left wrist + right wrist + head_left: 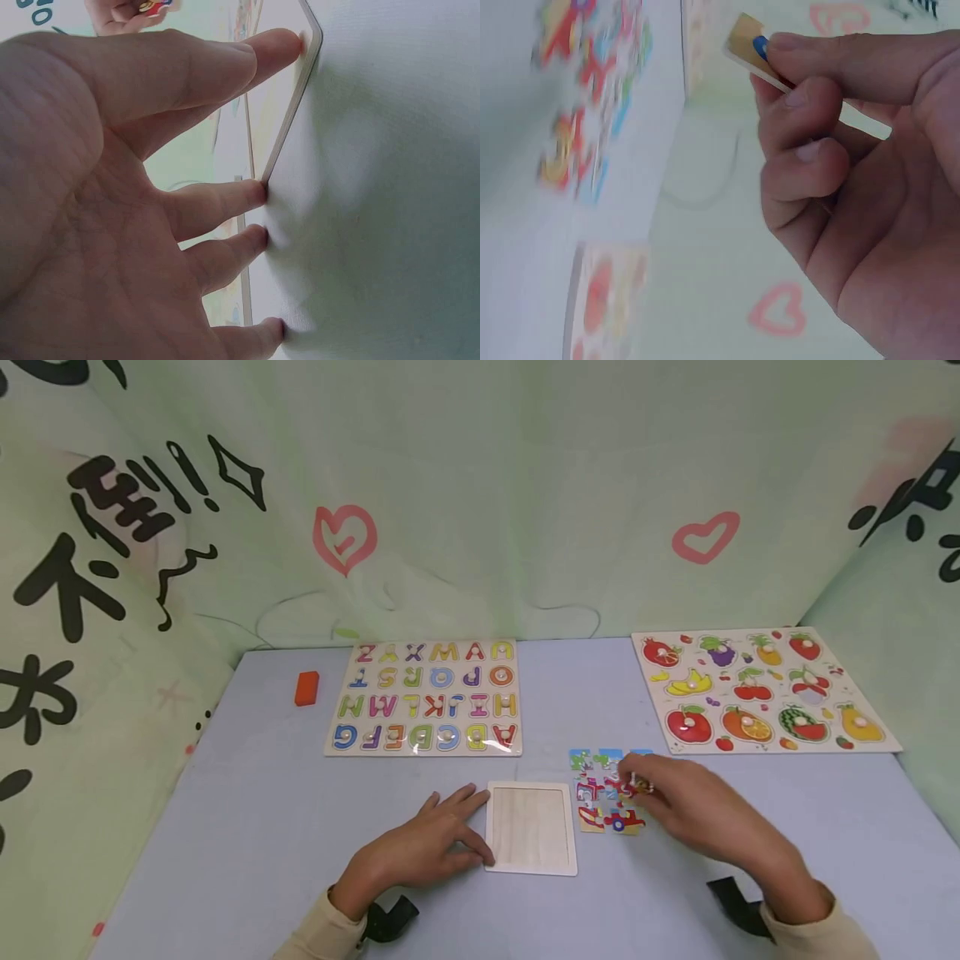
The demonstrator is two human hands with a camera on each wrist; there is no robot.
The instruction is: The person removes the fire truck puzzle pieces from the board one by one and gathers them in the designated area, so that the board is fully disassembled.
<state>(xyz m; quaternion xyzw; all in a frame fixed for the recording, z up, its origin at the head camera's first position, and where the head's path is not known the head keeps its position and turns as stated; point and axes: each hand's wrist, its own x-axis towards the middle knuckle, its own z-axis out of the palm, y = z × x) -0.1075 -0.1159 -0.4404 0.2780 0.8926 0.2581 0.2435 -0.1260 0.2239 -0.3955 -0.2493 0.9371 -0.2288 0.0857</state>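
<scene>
A shallow square wooden puzzle tray [532, 827] lies bare on the table in the head view. At its left side is my left hand [431, 839], fingers spread, touching the rim; the left wrist view shows fingertips [255, 193] along the tray's edge [289, 127]. Right of the tray lies a block of several jigsaw pieces [618, 821] with red vehicles on them. Above these my right hand [697, 802] pinches one jigsaw piece [744, 43] between thumb and fingers. That piece shows tan and a bit of blue; the fingers hide most of its picture.
An alphabet board [423, 697] stands behind the tray, and a fruit board [757, 693] at the back right. An orange-red block [307, 688] sits at the back left. A pale printed cloth [525, 510] hangs behind the table.
</scene>
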